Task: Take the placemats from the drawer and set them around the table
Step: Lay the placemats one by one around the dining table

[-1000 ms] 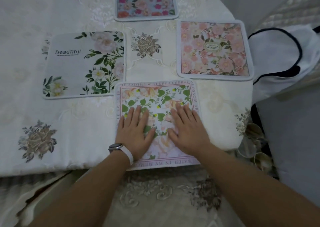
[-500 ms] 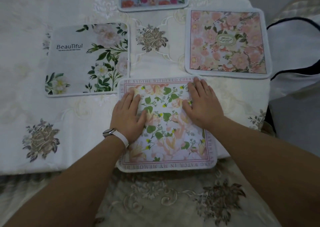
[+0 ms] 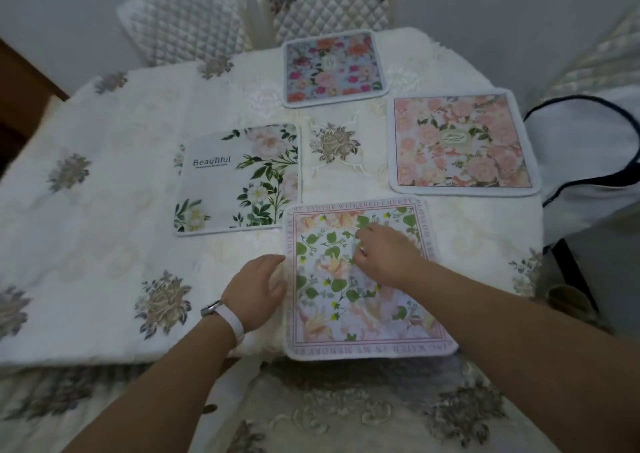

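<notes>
At the table edge, square leafy text-bordered placemat (image 3: 360, 279), overhanging slightly

Only one camera is looking here. It is sitting on the person's head and is pointing forward and down over the near edge of the tabletop (image 3: 104, 231). It is looking from close up, so both forearms are reaching in from the bottom of the picture. The wide lens is bending the edges. Two quilted chair backs (image 3: 187, 20) are showing at the far side, up top.
</notes>
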The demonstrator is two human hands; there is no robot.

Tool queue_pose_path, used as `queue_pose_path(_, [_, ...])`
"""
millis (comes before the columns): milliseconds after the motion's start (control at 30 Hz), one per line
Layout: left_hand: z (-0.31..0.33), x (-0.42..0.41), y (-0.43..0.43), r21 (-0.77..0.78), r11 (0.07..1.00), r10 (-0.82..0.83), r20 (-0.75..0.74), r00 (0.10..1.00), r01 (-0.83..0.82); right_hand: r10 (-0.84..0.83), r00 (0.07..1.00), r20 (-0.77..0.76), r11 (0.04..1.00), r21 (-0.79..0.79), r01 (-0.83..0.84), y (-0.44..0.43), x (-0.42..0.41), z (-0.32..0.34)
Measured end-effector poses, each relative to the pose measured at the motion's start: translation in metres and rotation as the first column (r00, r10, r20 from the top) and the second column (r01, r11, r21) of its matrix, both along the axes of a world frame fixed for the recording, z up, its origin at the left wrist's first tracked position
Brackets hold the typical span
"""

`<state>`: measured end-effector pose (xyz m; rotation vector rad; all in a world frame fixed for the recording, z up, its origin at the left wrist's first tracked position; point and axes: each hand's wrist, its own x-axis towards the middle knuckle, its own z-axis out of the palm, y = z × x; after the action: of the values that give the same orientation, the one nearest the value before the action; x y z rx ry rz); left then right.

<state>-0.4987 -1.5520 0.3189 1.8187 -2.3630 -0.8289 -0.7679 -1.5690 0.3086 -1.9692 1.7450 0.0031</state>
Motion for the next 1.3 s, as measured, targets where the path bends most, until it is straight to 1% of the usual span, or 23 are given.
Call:
queue_pose_path(100, [0.011,0.027,-0.010,-0.024,0.989,0.148,-0.019,0.989,-0.149,-0.024,0.997,0.076,0.999,0.027,0.022,-0.006,0.025,0.012])
queue_pose_path(300, [0.010,0.089,-0.066,-0.021,0.965,0.261,0.007,0.965,-0.261,-0.107,0.982,0.153,0.993,0.062,0.099,-0.042,0.073,0.020])
queue_pose_path(367, [0.003,0.110,-0.088,-0.027,0.963,0.267,0.027,0.963,-0.266,-0.141,0.980,0.140,0.990,0.049,0.135,-0.061,0.091,0.015])
queue_pose_path(500, [-0.015,0.152,-0.135,-0.036,0.985,0.168,0.086,0.982,-0.166,-0.235,0.967,0.103,0.972,0.053,0.231,-0.095,0.126,0.005])
queue_pose_path(533, [-0.018,0.161,-0.145,-0.032,0.985,0.170,0.088,0.982,-0.167,-0.260,0.961,0.092,0.965,0.058,0.256,-0.103,0.134,0.003])
queue_pose_path(667, [-0.032,0.189,-0.178,-0.042,0.972,0.232,0.010,0.973,-0.232,-0.405,0.913,0.054,0.914,0.062,0.402,-0.132,0.160,-0.001])
queue_pose_path(767, [-0.043,0.197,-0.196,-0.055,0.960,0.272,-0.053,0.961,-0.275,-0.564,0.821,0.086,0.825,0.082,0.559,-0.155,0.173,-0.005])
queue_pose_path(833, [-0.043,0.194,-0.206,-0.013,0.939,0.338,-0.128,0.932,-0.342,-0.672,0.731,0.114,0.740,0.087,0.667,-0.168,0.178,-0.008])
queue_pose_path(867, [-0.041,0.191,-0.212,0.020,0.917,0.394,-0.187,0.900,-0.397,-0.729,0.671,0.136,0.684,0.102,0.722,-0.174,0.180,-0.009])
queue_pose_path(900, [-0.040,0.188,-0.218,0.052,0.887,0.455,-0.268,0.850,-0.458,-0.775,0.611,0.163,0.630,0.121,0.767,-0.179,0.183,-0.010])
queue_pose_path(933, [-0.038,0.186,-0.224,0.107,0.838,0.537,-0.330,0.776,-0.535,-0.808,0.561,0.182,0.586,0.141,0.798,-0.183,0.185,-0.009])
queue_pose_path(967, [-0.038,0.186,-0.232,0.168,0.778,0.619,-0.370,0.693,-0.605,-0.827,0.528,0.194,0.557,0.153,0.816,-0.187,0.188,-0.010])
queue_pose_path(1000, [-0.036,0.187,-0.239,0.222,0.716,0.689,-0.376,0.620,-0.662,-0.836,0.510,0.202,0.542,0.161,0.825,-0.190,0.189,-0.012])
queue_pose_path(1033, [-0.036,0.189,-0.246,0.257,0.683,0.722,-0.381,0.578,-0.684,-0.838,0.500,0.217,0.536,0.166,0.827,-0.193,0.190,-0.014])
queue_pose_path(1067, [-0.037,0.193,-0.250,0.269,0.686,0.719,-0.392,0.574,-0.676,-0.838,0.491,0.237,0.533,0.170,0.829,-0.195,0.193,-0.016])
queue_pose_path(1200, [-0.039,0.204,-0.252,0.267,0.745,0.663,-0.394,0.636,-0.612,-0.831,0.470,0.298,0.529,0.162,0.833,-0.199,0.206,-0.016])
queue_pose_path(1267, [-0.040,0.209,-0.250,0.273,0.761,0.645,-0.421,0.638,-0.589,-0.817,0.485,0.311,0.546,0.147,0.825,-0.200,0.210,-0.018])
queue_pose_path(1300, [-0.041,0.212,-0.248,0.287,0.760,0.645,-0.443,0.623,-0.583,-0.809,0.494,0.320,0.556,0.140,0.820,-0.200,0.212,-0.018])
